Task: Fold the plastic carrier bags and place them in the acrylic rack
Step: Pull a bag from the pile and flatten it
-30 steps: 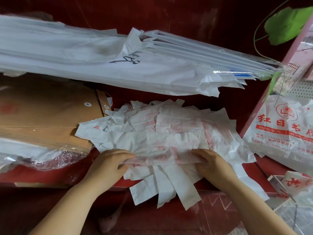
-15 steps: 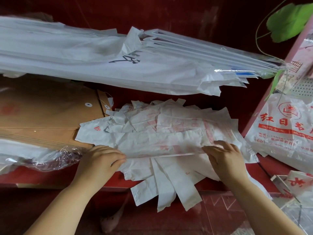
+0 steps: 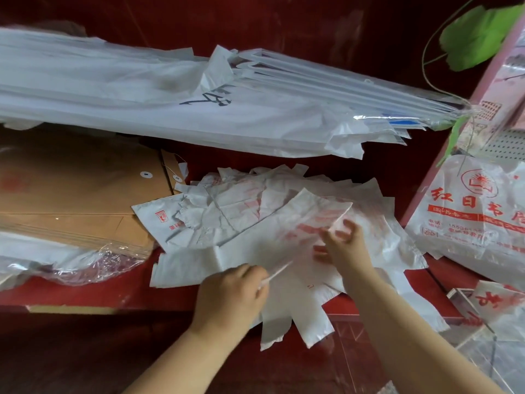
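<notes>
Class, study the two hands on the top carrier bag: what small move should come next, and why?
Probably sweep the right hand toward the left hand, laying the raised half of the top bag flat over itself. The left hand pinches the near edge, and the bag stands lifted, part folded, above the pile.

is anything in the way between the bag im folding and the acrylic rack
Nothing solid shows. The left hand pinches the top bag at its near edge; the blurred right hand is at its right end. Between it and the acrylic rack at lower right lie only the pile's loose bags.
</notes>
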Demonstrator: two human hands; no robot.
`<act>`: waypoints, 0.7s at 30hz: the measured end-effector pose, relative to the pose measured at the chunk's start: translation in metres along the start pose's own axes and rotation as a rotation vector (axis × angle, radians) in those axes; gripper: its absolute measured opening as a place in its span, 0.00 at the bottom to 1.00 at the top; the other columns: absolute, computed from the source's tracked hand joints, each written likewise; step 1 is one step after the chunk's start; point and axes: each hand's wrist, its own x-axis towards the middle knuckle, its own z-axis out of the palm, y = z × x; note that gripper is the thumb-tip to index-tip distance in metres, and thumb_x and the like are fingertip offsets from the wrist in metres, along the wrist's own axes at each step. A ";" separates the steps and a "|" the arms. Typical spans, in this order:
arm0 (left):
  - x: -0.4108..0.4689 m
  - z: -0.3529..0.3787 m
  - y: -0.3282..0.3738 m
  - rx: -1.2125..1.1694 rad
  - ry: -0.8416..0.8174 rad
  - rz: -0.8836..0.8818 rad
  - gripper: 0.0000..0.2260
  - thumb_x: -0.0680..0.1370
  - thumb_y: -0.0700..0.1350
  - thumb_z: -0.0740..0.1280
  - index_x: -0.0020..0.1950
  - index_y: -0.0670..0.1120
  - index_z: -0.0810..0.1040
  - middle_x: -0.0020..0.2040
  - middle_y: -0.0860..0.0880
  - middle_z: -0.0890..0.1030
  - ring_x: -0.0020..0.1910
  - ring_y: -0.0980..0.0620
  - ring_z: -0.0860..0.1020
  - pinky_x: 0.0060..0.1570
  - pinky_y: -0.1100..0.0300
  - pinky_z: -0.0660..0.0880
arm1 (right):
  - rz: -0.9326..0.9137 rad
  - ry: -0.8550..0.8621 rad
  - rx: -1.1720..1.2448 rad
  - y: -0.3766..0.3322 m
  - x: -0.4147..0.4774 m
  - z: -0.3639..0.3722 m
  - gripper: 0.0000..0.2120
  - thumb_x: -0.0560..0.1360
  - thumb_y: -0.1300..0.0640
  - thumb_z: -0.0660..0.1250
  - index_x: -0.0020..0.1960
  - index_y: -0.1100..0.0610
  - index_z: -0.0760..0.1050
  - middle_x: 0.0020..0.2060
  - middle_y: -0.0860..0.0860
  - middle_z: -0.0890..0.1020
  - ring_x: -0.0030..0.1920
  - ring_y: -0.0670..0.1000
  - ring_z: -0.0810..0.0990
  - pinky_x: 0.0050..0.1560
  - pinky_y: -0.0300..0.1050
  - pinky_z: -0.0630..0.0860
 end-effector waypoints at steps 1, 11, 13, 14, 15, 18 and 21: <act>-0.001 0.005 0.008 0.001 -0.023 0.011 0.12 0.66 0.46 0.58 0.26 0.48 0.77 0.21 0.53 0.73 0.17 0.53 0.70 0.17 0.69 0.60 | 0.068 -0.058 0.047 0.001 -0.006 0.005 0.32 0.74 0.60 0.67 0.72 0.59 0.54 0.58 0.55 0.72 0.38 0.53 0.78 0.35 0.41 0.78; -0.007 -0.013 -0.011 -0.121 -0.155 -0.137 0.13 0.72 0.52 0.61 0.43 0.48 0.83 0.39 0.55 0.81 0.37 0.54 0.80 0.34 0.65 0.71 | -0.095 -0.070 -0.396 0.000 0.019 0.008 0.29 0.75 0.67 0.61 0.73 0.56 0.54 0.56 0.57 0.78 0.48 0.52 0.75 0.40 0.37 0.71; -0.009 -0.013 -0.023 -0.136 -0.250 -0.192 0.10 0.76 0.48 0.64 0.56 0.50 0.80 0.52 0.58 0.78 0.53 0.56 0.77 0.50 0.66 0.65 | -0.110 -0.055 -0.409 0.001 0.023 0.007 0.32 0.76 0.64 0.63 0.74 0.54 0.51 0.62 0.57 0.73 0.54 0.56 0.75 0.47 0.44 0.73; -0.013 -0.011 -0.028 -0.159 -0.260 -0.175 0.13 0.77 0.50 0.63 0.60 0.52 0.77 0.56 0.61 0.74 0.59 0.59 0.72 0.55 0.68 0.61 | -0.123 -0.046 -0.411 0.002 0.022 0.005 0.33 0.76 0.63 0.64 0.74 0.54 0.50 0.63 0.56 0.71 0.53 0.55 0.76 0.45 0.44 0.74; -0.014 -0.012 -0.030 -0.171 -0.300 -0.166 0.15 0.76 0.53 0.62 0.61 0.53 0.76 0.57 0.63 0.71 0.60 0.63 0.68 0.58 0.69 0.59 | -0.162 -0.030 -0.432 0.004 0.020 0.003 0.33 0.75 0.62 0.64 0.74 0.54 0.50 0.65 0.55 0.69 0.50 0.54 0.75 0.42 0.42 0.74; -0.017 -0.009 -0.031 -0.197 -0.346 -0.027 0.16 0.71 0.54 0.59 0.52 0.52 0.81 0.51 0.60 0.78 0.55 0.61 0.69 0.53 0.59 0.69 | -0.443 0.034 -0.615 0.015 0.003 -0.012 0.29 0.74 0.63 0.65 0.72 0.56 0.58 0.67 0.51 0.66 0.57 0.52 0.73 0.53 0.43 0.72; -0.015 -0.011 -0.026 -0.272 -0.328 -0.043 0.14 0.77 0.44 0.61 0.61 0.56 0.74 0.56 0.68 0.66 0.58 0.68 0.65 0.58 0.75 0.56 | -0.720 -0.113 -0.635 0.035 -0.024 -0.029 0.17 0.72 0.64 0.65 0.61 0.58 0.74 0.60 0.44 0.70 0.57 0.49 0.74 0.52 0.36 0.72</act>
